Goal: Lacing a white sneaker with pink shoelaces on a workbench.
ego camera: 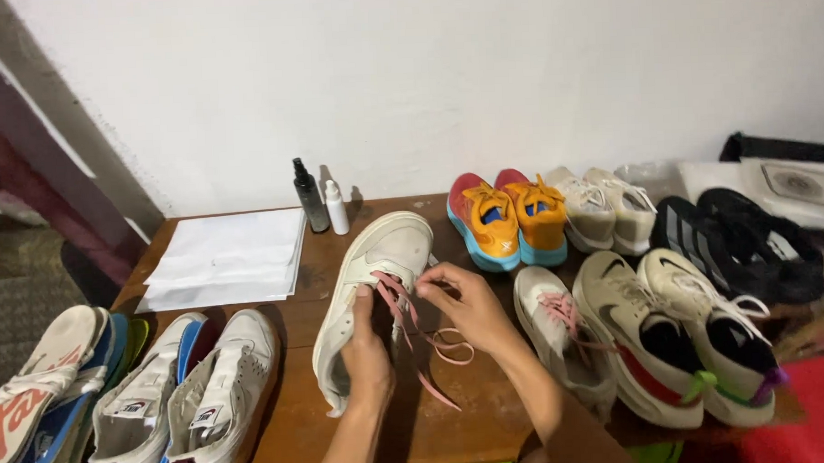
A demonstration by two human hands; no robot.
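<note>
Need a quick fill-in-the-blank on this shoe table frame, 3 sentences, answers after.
1. The laces of the white sneaker held by the left hand are ____ in colour.
2. The right hand pinches the ____ of that sneaker.
3. The two spray bottles stand against the wall beside a stack of white ____.

Missing words: pink; laces; paper

Lighting's pretty flat and a bit dim, soft indoor light that seems to come from above and in front. The white wall (479, 65) comes out greyish with a darker falloff toward the upper right. Soft short shadows sit behind the two spray bottles (321, 196). No real glare anywhere. Centre's reasonably sharp, but the corners go mushy and stretched, especially the red patch (802, 410) lower right.
</note>
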